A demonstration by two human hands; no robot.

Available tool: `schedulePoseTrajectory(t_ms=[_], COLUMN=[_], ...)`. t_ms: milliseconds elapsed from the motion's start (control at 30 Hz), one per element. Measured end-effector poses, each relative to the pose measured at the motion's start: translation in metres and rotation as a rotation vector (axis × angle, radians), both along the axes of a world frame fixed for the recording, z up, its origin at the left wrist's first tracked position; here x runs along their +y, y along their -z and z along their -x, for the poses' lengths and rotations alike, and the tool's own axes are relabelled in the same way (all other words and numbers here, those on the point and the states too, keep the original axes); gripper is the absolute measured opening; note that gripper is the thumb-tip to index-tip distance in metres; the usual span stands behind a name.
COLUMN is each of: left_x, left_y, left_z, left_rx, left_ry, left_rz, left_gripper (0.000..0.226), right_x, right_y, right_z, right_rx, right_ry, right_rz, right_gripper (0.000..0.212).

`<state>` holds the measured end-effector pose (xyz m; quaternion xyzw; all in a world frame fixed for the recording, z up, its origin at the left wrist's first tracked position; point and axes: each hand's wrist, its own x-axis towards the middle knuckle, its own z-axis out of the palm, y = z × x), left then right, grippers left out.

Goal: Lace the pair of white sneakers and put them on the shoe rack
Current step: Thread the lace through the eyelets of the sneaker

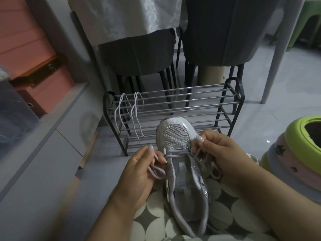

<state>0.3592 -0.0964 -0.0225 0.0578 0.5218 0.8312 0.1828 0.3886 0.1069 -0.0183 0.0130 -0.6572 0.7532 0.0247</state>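
Observation:
A white sneaker [177, 136] with a glittery mesh toe lies on my lap, toe pointing away toward the shoe rack [191, 101]. A pale lace [175, 152] crosses its lowest eyelets. My left hand [139, 174] pinches the left end of that lace, which loops under my fingers. My right hand [218, 150] grips the right end at the sneaker's right side. A second loose lace [133, 112] hangs over the rack's top left bars. Only one sneaker is in view.
Two dark chairs [139, 54] and a white table leg [276, 54] stand behind the rack. A white cabinet [43, 153] with pink boxes [34, 66] runs along the left. Stacked green and pink stools [298, 153] sit at the right. A circle-patterned cloth [218, 220] covers my lap.

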Motion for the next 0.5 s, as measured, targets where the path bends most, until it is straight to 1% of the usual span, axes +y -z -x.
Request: schedulePoseTrajectory(t_ms=[100, 167, 233, 300, 333, 400, 467, 500], left_x=[0.004, 0.007, 0.01, 0.011, 0.01, 0.007, 0.004, 0.003], left_y=[-0.002, -0.001, 0.0, 0.0, 0.0, -0.002, -0.006, -0.01], left_z=[-0.001, -0.002, -0.002, -0.002, -0.002, -0.004, -0.006, -0.007], left_rx=[-0.091, -0.086, -0.052, -0.034, -0.025, -0.004, 0.052, 0.105], left_ry=[-0.001, 0.008, 0.02, 0.022, 0.026, 0.036, 0.05, 0.061], left_rz=[-0.074, -0.028, 0.012, 0.036, 0.06, 0.101, 0.168, 0.249], left_gripper=[0.03, 0.03, 0.031, 0.03, 0.03, 0.033, 0.039, 0.043], right_x=[-0.005, -0.006, -0.006, -0.007, -0.007, -0.008, -0.006, -0.006], right_y=[-0.003, -0.004, -0.004, -0.004, -0.004, -0.006, -0.007, -0.008], right_z=[-0.001, 0.002, 0.005, 0.006, 0.004, -0.002, -0.008, -0.01], right_rx=[-0.083, -0.117, -0.111, -0.091, -0.102, -0.119, -0.045, 0.016], right_ry=[-0.02, -0.026, -0.027, -0.03, -0.032, -0.044, -0.084, -0.108], right_rz=[0.077, 0.101, 0.18, 0.258, 0.261, 0.164, -0.039, -0.154], right_gripper=[0.034, 0.04, 0.046, 0.044, 0.043, 0.04, 0.032, 0.03])
